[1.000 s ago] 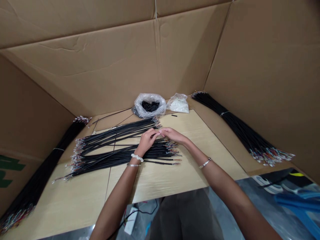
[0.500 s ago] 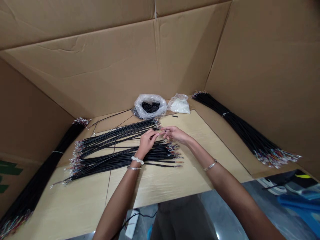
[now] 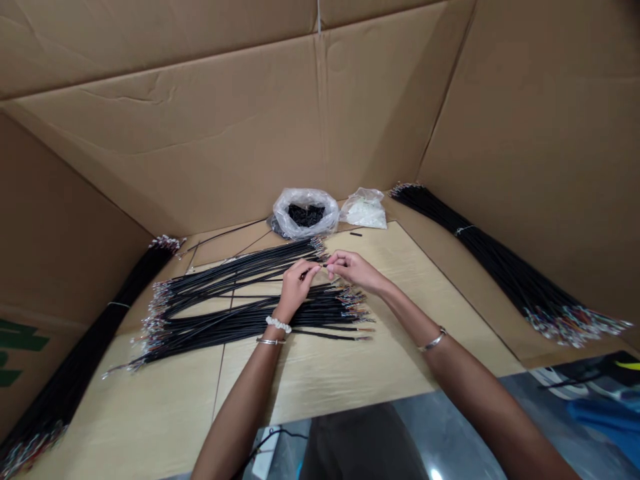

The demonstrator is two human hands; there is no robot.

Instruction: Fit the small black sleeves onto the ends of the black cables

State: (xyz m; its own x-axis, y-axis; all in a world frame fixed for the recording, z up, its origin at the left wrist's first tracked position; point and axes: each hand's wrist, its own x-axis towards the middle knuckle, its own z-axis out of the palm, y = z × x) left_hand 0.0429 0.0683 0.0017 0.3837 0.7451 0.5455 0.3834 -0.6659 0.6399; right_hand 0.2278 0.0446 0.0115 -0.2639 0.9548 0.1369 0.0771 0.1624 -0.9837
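Observation:
My left hand [image 3: 296, 283] and my right hand [image 3: 353, 269] meet fingertip to fingertip above a loose pile of black cables [image 3: 240, 297] with coloured wire ends. Both hands pinch the end of one thin black cable [image 3: 316, 268] held between them. What the right fingertips press onto that end is too small to make out. The pile lies spread on a pale wooden board [image 3: 320, 360] just under the hands.
A clear bag of small black parts [image 3: 304, 212] and a bag of white parts [image 3: 364, 208] sit at the back. Tied black cable bundles lie along the left [image 3: 75, 363] and right [image 3: 500, 270] cardboard walls. Cardboard sheets [image 3: 210, 127] enclose the work area.
The view has drifted slightly, so everything sits a little further right in the frame. Both hands stay together at the cable end, with only small finger movements.

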